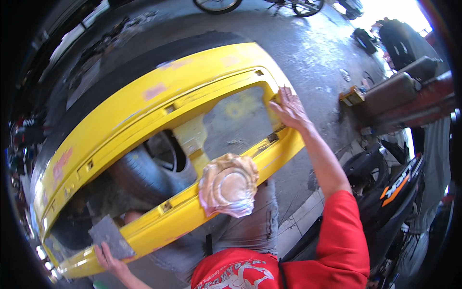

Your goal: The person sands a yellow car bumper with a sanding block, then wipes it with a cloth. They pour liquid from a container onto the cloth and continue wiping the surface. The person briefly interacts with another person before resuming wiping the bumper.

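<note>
A long yellow car bumper (144, 111) with pink filler patches lies across a black tyre (139, 171) in front of me. My left hand (109, 260) presses a grey sheet of sandpaper (110, 236) against the bumper's lower left edge. My right hand (289, 110) lies flat, fingers spread, on the right end of the bumper's large opening. A round pinkish-white dish (228, 185) smeared with filler rests at the bumper's lower rail, above my knee.
Wet grey concrete floor (313, 53) lies beyond the bumper. A black and orange motorbike (394, 188) stands close at the right. Reddish-brown metal parts (409, 94) sit at the upper right. Bicycle wheels (216, 5) show at the top edge.
</note>
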A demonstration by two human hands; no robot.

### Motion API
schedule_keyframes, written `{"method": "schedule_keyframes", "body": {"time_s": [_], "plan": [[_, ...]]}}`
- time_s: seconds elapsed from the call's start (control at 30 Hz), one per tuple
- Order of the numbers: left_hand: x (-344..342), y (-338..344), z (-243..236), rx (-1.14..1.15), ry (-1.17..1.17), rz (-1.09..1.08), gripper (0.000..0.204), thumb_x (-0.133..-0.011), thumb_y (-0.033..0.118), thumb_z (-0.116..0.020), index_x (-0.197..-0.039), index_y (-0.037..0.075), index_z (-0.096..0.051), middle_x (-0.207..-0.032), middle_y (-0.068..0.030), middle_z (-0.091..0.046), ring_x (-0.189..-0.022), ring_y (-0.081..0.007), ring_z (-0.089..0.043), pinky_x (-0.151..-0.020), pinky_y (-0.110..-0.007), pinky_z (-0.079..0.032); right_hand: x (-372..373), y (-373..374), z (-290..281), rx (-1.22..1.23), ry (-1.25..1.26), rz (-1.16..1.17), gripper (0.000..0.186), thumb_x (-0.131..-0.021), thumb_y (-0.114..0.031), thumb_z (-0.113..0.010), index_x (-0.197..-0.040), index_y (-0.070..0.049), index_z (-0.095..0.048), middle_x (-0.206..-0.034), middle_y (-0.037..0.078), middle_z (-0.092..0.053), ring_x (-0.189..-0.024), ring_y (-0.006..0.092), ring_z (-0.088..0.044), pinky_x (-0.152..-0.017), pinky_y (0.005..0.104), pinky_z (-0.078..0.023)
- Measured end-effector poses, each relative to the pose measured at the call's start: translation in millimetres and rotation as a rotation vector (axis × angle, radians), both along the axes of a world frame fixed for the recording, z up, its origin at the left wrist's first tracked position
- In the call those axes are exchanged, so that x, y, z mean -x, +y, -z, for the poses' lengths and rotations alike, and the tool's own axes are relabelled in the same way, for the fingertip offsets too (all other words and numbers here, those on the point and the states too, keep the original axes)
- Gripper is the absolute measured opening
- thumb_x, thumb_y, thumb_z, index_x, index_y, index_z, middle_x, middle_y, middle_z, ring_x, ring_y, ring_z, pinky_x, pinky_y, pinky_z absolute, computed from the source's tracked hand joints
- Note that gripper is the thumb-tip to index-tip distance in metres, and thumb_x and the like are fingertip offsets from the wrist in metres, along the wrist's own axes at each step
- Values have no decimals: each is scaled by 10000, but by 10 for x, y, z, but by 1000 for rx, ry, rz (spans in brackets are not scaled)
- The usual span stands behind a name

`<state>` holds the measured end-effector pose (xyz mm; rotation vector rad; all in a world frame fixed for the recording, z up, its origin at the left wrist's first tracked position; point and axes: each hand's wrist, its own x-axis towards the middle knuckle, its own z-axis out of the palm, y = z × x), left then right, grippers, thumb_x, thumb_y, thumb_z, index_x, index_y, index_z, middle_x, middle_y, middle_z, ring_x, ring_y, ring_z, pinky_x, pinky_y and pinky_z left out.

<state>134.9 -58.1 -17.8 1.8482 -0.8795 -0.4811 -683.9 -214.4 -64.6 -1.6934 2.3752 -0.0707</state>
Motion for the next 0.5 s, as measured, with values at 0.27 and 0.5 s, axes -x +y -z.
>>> {"method": "schedule_keyframes", "body": {"time_s": [0.27,0.5], "plan": [[333,-153,-305,-114,-76,-52,631,-1005,309,-758,-1453,-91,-564,-1468,-213,-574,-1283,-302,-593,-1099,-414,-490,223,-1080,94,60,-179,284,1104,-979,-877,-259,-1718,-62,-171,-1805,141,-92,-1664,375,-40,-1320,621,-70],[885,-252,-604,45,30,-128,557,-933,213,-846,-1309,-140,-636,-1244,-246,-699,-1146,-317,-666,-997,-432,-563,311,-1270,143,-1,-172,403,936,-1036,-784,-283,-1738,-183,-137,-1815,79,-46,-1664,349,-89,-1303,655,-158]]}}
